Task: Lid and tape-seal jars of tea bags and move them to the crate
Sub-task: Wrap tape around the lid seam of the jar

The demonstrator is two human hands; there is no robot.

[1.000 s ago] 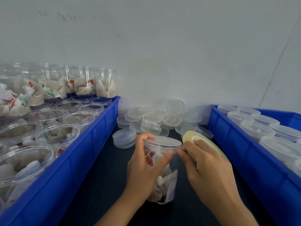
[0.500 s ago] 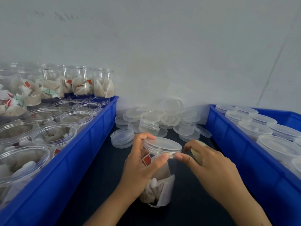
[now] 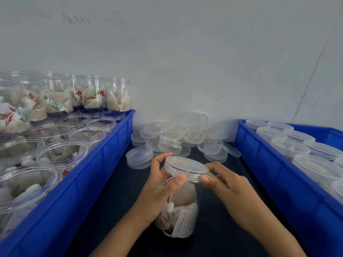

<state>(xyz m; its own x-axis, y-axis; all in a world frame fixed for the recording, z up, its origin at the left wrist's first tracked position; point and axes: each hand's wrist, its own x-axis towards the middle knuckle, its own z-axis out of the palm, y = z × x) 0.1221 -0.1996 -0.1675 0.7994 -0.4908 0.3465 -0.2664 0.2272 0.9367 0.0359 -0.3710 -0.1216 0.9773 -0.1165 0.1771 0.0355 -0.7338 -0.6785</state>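
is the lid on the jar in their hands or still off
On. The clear lid caps the jar of tea bags, with the left hand and right hand gripping its rim. Whether it is taped, I cannot tell.

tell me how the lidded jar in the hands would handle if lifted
The jar is probably light: only tea bags inside. Its smooth clear wall looks slippery. Tall and narrow, it may tip if nudged near the lid.

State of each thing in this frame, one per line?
Held jar: lidded, holds tea bags, gripped by both hands.
Left hand: grips jar at the lid.
Right hand: pinches lid rim.
Left crate jars: open, filled.
Right crate jars: lidded.
Loose lids: piled by wall.
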